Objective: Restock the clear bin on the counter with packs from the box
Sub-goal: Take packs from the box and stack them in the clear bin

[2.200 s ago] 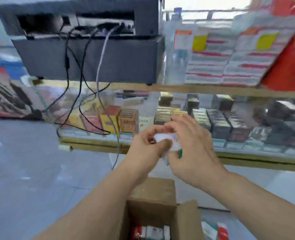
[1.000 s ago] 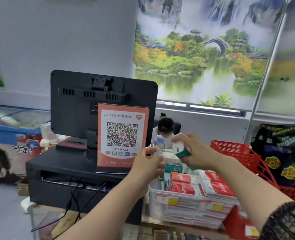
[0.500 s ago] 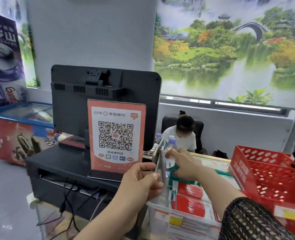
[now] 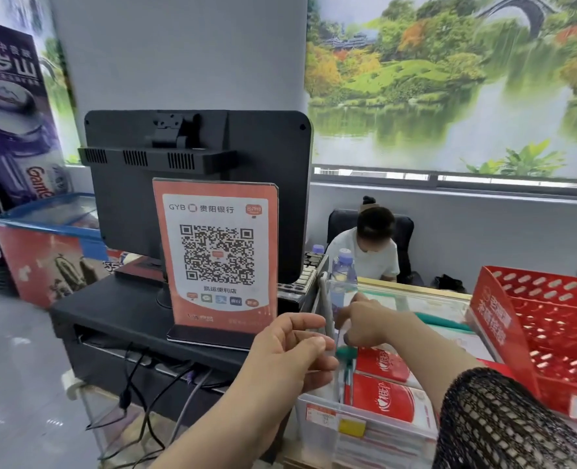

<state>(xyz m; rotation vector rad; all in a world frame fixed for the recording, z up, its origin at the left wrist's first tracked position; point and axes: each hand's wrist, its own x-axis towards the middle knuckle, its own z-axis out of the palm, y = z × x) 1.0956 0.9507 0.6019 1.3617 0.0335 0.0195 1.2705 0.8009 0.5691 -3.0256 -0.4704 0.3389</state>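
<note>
The clear bin (image 4: 309,399) stands on the counter at the lower right, holding red and white packs (image 4: 385,397) laid flat. My right hand (image 4: 365,324) reaches down into the bin's left end, fingers curled over a green and white pack (image 4: 345,353) that stands on edge there, mostly hidden by the hand. My left hand (image 4: 290,353) is just left of the bin, its thumb and fingers curled at the bin's upright clear side wall. The box is out of view.
A QR code sign (image 4: 217,255) and a black monitor (image 4: 199,184) stand left of the bin. A red plastic basket (image 4: 551,326) sits to its right. A water bottle (image 4: 343,269) and a seated person (image 4: 371,245) are behind. Cables (image 4: 144,418) hang below.
My view rose from the box on the floor to the counter. My right hand carried the green and white pack over the bin and lowered it into the left end; my left hand moved to the bin's side.
</note>
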